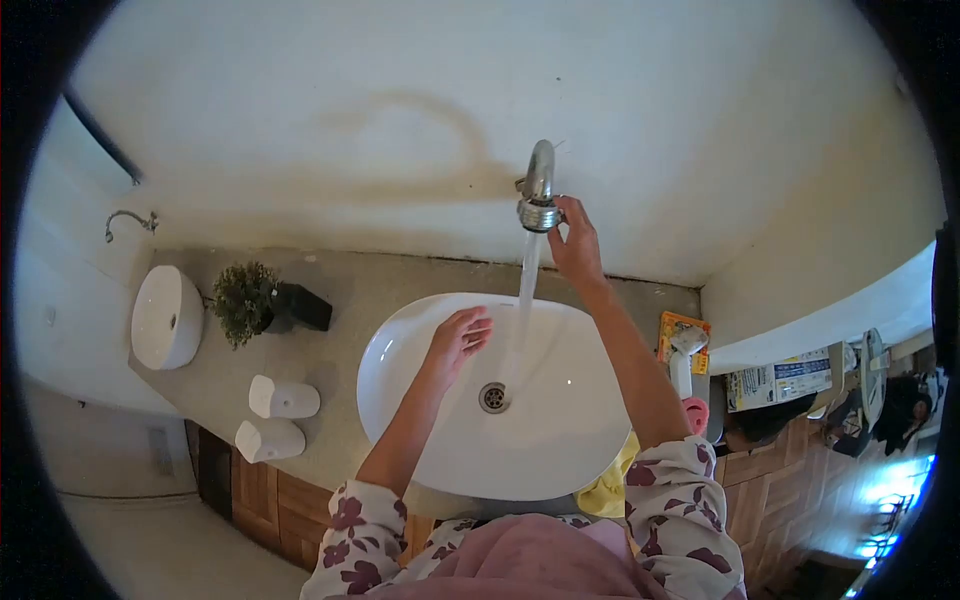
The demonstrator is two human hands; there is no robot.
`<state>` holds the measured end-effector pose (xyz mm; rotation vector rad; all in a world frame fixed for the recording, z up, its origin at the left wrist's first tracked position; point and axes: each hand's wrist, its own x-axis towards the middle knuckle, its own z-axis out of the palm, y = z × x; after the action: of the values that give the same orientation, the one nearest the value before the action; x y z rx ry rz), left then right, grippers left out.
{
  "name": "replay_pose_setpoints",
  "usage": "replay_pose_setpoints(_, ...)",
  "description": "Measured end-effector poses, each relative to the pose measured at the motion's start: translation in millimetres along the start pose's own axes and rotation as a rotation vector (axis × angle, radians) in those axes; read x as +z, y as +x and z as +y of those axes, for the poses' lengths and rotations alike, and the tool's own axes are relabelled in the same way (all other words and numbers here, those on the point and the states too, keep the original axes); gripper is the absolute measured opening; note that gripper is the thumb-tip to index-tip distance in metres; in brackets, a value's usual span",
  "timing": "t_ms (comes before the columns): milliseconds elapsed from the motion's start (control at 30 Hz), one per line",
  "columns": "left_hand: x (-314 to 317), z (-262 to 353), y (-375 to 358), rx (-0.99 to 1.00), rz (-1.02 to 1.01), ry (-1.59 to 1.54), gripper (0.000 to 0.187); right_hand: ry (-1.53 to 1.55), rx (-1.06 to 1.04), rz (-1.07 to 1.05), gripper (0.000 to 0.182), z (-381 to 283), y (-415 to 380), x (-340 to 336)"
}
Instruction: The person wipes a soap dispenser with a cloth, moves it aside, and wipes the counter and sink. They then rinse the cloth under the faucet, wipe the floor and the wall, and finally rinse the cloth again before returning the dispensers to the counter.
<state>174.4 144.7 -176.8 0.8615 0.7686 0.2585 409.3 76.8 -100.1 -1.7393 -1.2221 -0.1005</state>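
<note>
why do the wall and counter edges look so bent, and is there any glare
Head view: fisheye lens bows the counter and wall, with black corners; soft even light; small glare spots on the basin; bright blown-out patch at lower right; right hand and tap stay sharp.

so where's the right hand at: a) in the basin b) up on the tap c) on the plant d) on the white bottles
b: the right hand is raised to the tap with fingers at its spout end, while water runs into the basin beside the left hand.
</note>
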Motion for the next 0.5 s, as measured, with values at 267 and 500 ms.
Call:
replay_pose_setpoints(267, 7, -35, 7, 0.034, -0.105, 0.302, 0.027, 0.704, 0.81, 0.14, 0.016, 8, -163, 52)
replay_pose_setpoints(500, 25, -132, -18, -0.193, 0.128, -0.121, 0.02, 1.18, 1.479, 0.231, 0.026, -49, -244, 78)
